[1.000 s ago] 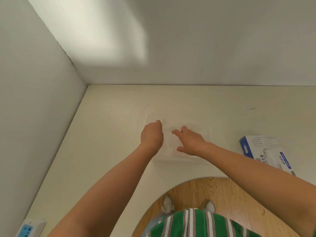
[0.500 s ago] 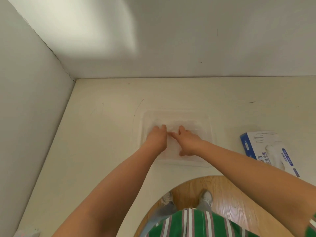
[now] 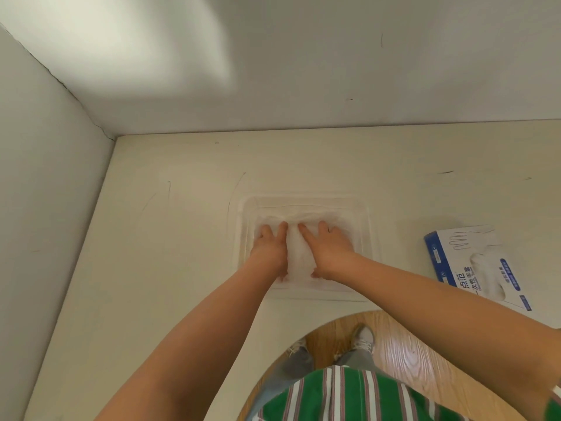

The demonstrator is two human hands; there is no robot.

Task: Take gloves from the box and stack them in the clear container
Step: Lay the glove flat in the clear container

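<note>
Obs: clear container [image 3: 303,201] sits on the cream tabletop [image 3: 170,268], straight ahead of the person and short of the back wall. Inside it lies a flattish layer of thin whitish disposable gloves [image 3: 299,256]. Count not readable, as the film blurs together.

Key relation: glove box [image 3: 473,262], blue-and-white card, lies flat on the tabletop to the right of the container, apart from it, with a strip of bare tabletop between. Long axis runs on a diagonal: far end toward the container, near end toward the person's right side. The right hand is plainly the nearer one, and the right forearm passes just beside the box's near end. A pale shape shows on the box's top face; cannot tell whether it is a glove at the slot or only print.

Hands: left hand [image 3: 268,249] and right hand [image 3: 331,249] are both inside the container, palms down, side by side, a narrow band of glove showing between them. Fingers are straight, slightly spread, tips toward the back wall. Neither grips anything; both lie flat on the gloves, apparently pressing.

Judgement: step in hand is flattening the stack. The next fetch would likely be a rightward reach by the right hand to the box. Risk: thin film may cling to the palms and lift as they rise
</note>
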